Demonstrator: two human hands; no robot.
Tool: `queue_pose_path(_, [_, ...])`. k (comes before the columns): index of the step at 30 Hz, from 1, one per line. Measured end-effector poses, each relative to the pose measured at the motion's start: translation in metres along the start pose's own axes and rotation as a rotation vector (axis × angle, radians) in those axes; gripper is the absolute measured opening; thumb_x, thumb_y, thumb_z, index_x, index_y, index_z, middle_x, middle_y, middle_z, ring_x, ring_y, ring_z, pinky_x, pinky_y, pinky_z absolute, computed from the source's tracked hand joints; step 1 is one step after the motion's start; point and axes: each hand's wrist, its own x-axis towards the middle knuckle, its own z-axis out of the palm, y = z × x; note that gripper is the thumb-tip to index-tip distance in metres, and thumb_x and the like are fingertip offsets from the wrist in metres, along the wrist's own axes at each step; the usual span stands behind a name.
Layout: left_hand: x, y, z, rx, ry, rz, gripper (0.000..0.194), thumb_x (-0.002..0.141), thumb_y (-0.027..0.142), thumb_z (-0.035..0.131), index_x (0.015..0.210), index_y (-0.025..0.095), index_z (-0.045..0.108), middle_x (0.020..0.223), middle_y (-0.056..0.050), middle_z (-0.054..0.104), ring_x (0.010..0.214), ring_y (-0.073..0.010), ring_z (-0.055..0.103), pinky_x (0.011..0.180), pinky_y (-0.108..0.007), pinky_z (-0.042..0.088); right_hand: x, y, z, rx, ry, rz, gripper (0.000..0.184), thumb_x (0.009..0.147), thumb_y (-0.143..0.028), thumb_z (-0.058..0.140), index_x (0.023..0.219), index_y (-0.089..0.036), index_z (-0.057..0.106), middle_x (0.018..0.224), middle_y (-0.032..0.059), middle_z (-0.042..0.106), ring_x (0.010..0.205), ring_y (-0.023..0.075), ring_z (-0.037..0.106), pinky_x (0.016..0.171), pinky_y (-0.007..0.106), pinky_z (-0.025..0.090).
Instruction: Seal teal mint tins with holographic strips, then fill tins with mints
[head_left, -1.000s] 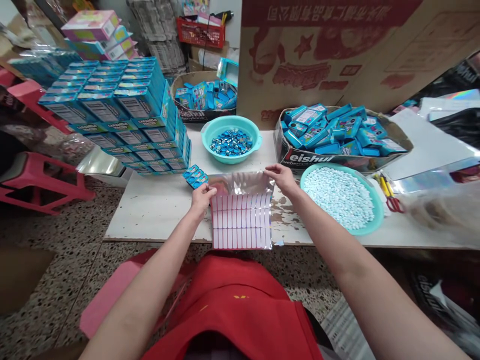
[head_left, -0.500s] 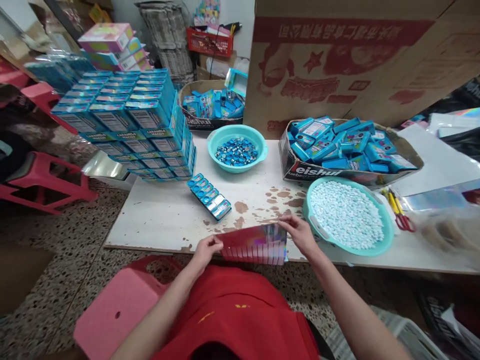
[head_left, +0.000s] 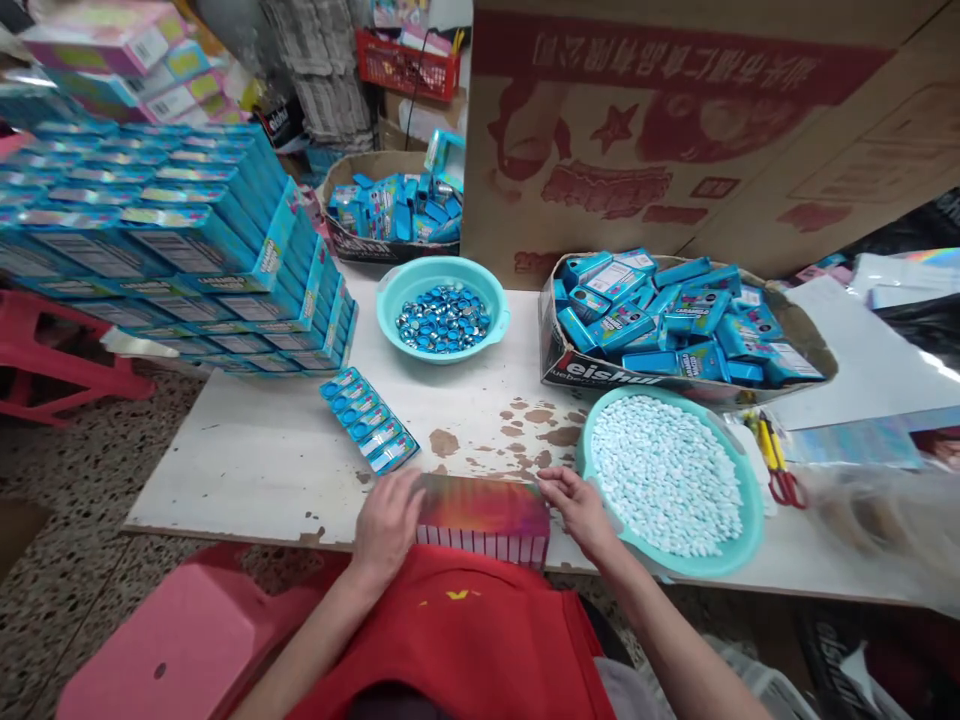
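Observation:
A shiny, reddish, reflective sticker sheet (head_left: 484, 508) lies at the table's front edge, its lower part marked into narrow pale strips. My left hand (head_left: 386, 528) is closed at the sheet's upper left corner, its fingertips partly hidden. At the upper right corner my right hand (head_left: 579, 508) pinches the sheet between thumb and fingers. Just beyond my left hand, a slanted row of small blue candy boxes (head_left: 369, 420) lies on the table, some with round recesses on top. Behind it stands a turquoise bowl (head_left: 386, 318) of small blue and silver pieces.
A turquoise basin (head_left: 752, 510) of pale candies stands right of my right hand, beside red-handled scissors (head_left: 785, 485). Farther back are a carton (head_left: 559, 365) of blue boxes, another carton (head_left: 352, 243), and a large cardboard panel (head_left: 510, 225). Stacked blue boxes (head_left: 225, 260) rise on the left.
The sheet has come down and toward me, to the table's front edge, and its reflection has turned redder. My left hand has moved up against its corner. The view has shifted.

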Motion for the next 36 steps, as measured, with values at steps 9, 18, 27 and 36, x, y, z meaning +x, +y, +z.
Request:
queue_pose_path(9, [0.059,0.082,0.074,0.023,-0.591,0.283,0.024,0.09,0.031,0.049,0.108,0.024,0.064,0.093,-0.004,0.067,0.089,-0.0193,0.057,0.082,-0.035,0.04,0.011,0.006,0.0,0.176,-0.022,0.15,0.047,0.055,-0.056,0.077,0.08,-0.02,0.061,0.063,0.0011,0.068,0.057,0.016,0.06,0.059,0.029,0.047])
queue_pose_path(18, [0.068,0.077,0.076,-0.101,-0.737,0.114,0.026,0.091,0.029,0.045,0.082,0.019,0.067,0.082,-0.003,0.063,0.084,-0.0174,0.054,0.08,-0.03,0.038,0.018,0.007,-0.011,-0.311,-0.084,-0.218,0.027,0.075,-0.048,0.064,0.08,-0.022,0.069,0.079,0.0044,0.067,0.073,0.0192,0.061,0.068,0.031,0.047])
queue_pose_path(27, [0.067,0.05,0.067,0.0,-0.755,0.17,0.027,0.092,0.036,0.044,0.085,0.019,0.063,0.089,-0.005,0.063,0.089,-0.0199,0.055,0.08,-0.032,0.037,0.028,-0.01,-0.016,-0.895,-0.173,-0.364,0.021,0.088,-0.03,0.05,0.072,-0.022,0.061,0.081,0.0026,0.057,0.067,0.0155,0.057,0.056,0.025,0.04])
queue_pose_path(36, [0.076,0.031,0.055,0.036,-0.851,0.182,0.032,0.094,0.031,0.036,0.078,0.018,0.062,0.087,-0.005,0.066,0.085,-0.0199,0.058,0.078,-0.031,0.038,0.042,-0.011,0.006,-1.083,-0.191,-0.54,0.015,0.087,-0.031,0.056,0.093,-0.021,0.065,0.103,0.0094,0.062,0.096,0.0249,0.056,0.077,0.034,0.039])
